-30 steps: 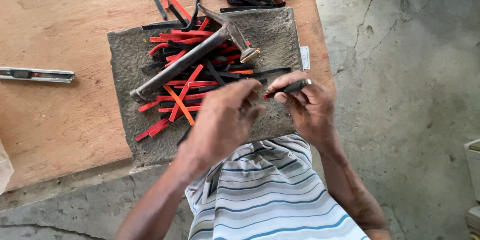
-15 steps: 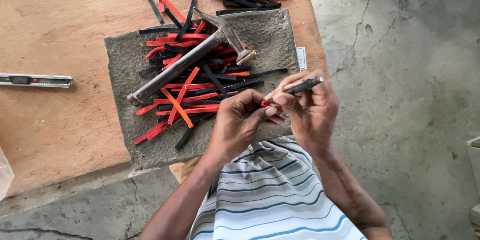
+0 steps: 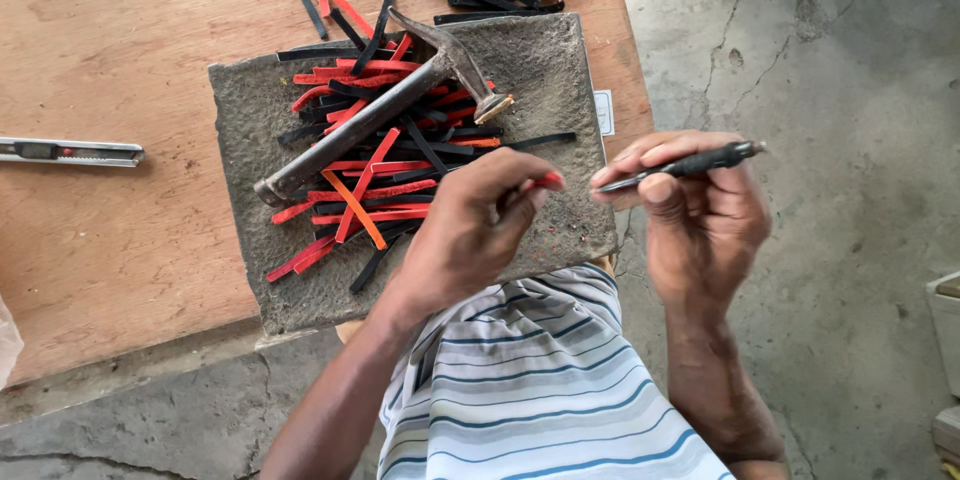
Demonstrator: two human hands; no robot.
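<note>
1. Your left hand point(image 3: 470, 230) pinches a red strip point(image 3: 549, 181) over the stone slab's point(image 3: 560, 70) near right corner.
2. Your right hand point(image 3: 700, 210) grips a dark tool point(image 3: 690, 162), lying crosswise, tip just beside the strip.

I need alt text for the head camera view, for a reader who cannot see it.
A person's left hand pinches a small red strip while the right hand holds a thin dark tool. Behind them, a hammer lies on red and black strips on a grey stone slab.
</note>
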